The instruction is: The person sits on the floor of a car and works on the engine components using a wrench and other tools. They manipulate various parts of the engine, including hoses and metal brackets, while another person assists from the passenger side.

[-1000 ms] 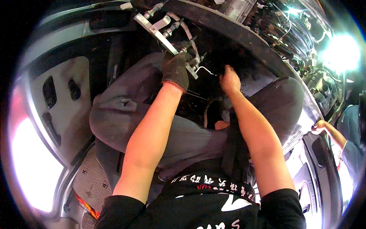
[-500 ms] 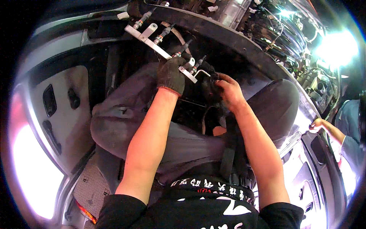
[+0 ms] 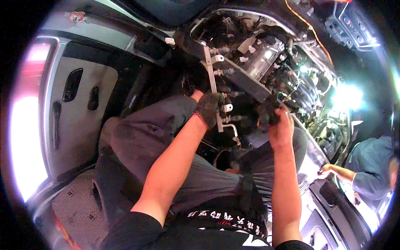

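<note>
My left hand [image 3: 207,109], in a dark knit glove, is closed round a silvery fuel rail [image 3: 211,77] with injectors [image 3: 225,72] along its right side. The rail stands nearly upright in the picture, over my lap. From its lower end comes a thin bent metal pipe [image 3: 230,127]. To the right of it and apart from it is my bare right hand [image 3: 281,121], its fingers closed on a dark, crumpled, cloth-like bundle [image 3: 268,111]. Whether that bundle is a glove or a rag I cannot make out.
An exposed engine [image 3: 264,58] with hoses and wiring lies ahead, with a bright lamp [image 3: 349,96] at its right. A door panel [image 3: 81,108] stands at my left. At the right, another person's hand [image 3: 326,170] rests by the sill.
The fuel rail has turned from slanted to nearly upright, moving right with my left hand. My right hand has moved right, away from the rail. More of the engine shows.
</note>
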Demonstrator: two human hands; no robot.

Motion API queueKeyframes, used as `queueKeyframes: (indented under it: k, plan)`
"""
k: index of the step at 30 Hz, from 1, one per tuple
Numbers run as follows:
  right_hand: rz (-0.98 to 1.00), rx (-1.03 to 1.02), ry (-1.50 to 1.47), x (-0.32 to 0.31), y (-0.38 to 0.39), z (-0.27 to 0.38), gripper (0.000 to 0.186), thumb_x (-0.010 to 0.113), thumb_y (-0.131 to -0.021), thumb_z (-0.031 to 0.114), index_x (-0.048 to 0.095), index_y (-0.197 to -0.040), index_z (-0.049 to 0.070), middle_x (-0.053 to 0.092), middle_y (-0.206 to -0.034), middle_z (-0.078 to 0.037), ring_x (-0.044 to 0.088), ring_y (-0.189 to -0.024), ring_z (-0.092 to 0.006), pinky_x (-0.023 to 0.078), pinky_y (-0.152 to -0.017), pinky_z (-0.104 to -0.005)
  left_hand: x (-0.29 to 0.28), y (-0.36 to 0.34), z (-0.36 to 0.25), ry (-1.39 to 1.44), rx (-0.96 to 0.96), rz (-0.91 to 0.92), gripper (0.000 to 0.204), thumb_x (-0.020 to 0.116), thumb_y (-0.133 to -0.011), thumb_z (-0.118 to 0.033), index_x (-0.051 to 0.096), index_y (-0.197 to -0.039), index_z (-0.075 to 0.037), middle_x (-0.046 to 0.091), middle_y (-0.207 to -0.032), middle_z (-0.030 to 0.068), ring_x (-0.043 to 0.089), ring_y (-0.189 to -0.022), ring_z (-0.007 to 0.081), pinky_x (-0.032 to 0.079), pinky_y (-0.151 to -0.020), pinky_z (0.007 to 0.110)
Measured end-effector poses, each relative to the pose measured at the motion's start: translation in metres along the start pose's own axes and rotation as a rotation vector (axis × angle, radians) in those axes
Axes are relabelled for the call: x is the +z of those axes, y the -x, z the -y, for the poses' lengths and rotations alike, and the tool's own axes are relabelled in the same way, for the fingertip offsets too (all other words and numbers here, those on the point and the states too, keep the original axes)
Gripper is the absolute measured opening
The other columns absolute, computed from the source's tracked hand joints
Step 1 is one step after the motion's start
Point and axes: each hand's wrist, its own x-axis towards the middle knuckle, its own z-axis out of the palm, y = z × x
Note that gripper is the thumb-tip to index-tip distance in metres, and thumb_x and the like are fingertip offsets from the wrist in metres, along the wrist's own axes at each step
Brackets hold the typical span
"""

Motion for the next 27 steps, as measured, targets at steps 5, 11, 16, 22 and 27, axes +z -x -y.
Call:
queueKeyframes:
  k: [5, 11, 16, 22, 27]
  plan:
    - [-0.032, -0.234, 0.249, 0.03, -0.042, 0.069, 0.041, 0.053, -0.088, 0.01, 0.058, -0.125, -0.006, 0.066, -0.103, -0.012, 0.064, -0.087, -0.0213, 0.054, -0.078, -0.0348, 0.009, 0.027, -0.019, -0.11, -0.061, 0.188, 0.015, 0.058, -0.089, -0.014, 0.061, -0.101, -0.007, 0.059, -0.072, 0.0044, 0.056, -0.056, 0.017, 0.044, -0.047, 0.03]
    - [-0.132, -0.428, 0.701, 0.043, -0.078, 0.097, 0.038, 0.062, -0.088, 0.015, 0.063, -0.123, 0.001, 0.067, -0.109, -0.009, 0.061, -0.097, -0.0171, 0.047, -0.089, -0.0293, 0.012, 0.045, -0.034, -0.153, -0.051, 0.379, 0.029, 0.06, -0.089, -0.02, 0.064, -0.112, -0.003, 0.063, -0.078, 0.0052, 0.06, -0.062, 0.0161, 0.051, -0.055, 0.03]
    - [0.124, -0.529, 0.864, 0.075, -0.077, 0.102, 0.031, 0.067, -0.088, 0.01, 0.064, -0.118, 0.003, 0.067, -0.101, -0.004, 0.058, -0.091, -0.01, 0.048, -0.085, -0.0269, 0.005, 0.04, -0.034, -0.035, -0.147, 0.487, 0.033, 0.064, -0.084, -0.018, 0.063, -0.113, -0.002, 0.064, -0.082, 0.0059, 0.063, -0.069, 0.0153, 0.053, -0.059, 0.029]
    - [0.149, -0.447, 0.946, 0.073, -0.102, 0.096, 0.024, 0.053, -0.09, 0.009, 0.061, -0.111, 0.002, 0.059, -0.095, 0.0, 0.052, -0.083, -0.0084, 0.045, -0.077, -0.0231, 0.015, 0.037, -0.032, -0.235, -0.05, 0.395, 0.038, 0.056, -0.092, -0.032, 0.064, -0.115, -0.002, 0.065, -0.083, 0.0065, 0.062, -0.069, 0.0168, 0.053, -0.06, 0.03]
    - [-0.198, -0.356, 0.54, 0.063, -0.116, 0.087, 0.03, 0.049, -0.089, 0.018, 0.062, -0.112, 0.004, 0.062, -0.099, -0.006, 0.063, -0.082, -0.0154, 0.052, -0.064, -0.0275, 0.023, 0.044, -0.038, -0.173, -0.195, 0.405, 0.07, 0.025, -0.098, -0.059, 0.065, -0.116, -0.004, 0.065, -0.083, 0.0071, 0.062, -0.071, 0.0189, 0.053, -0.059, 0.035]
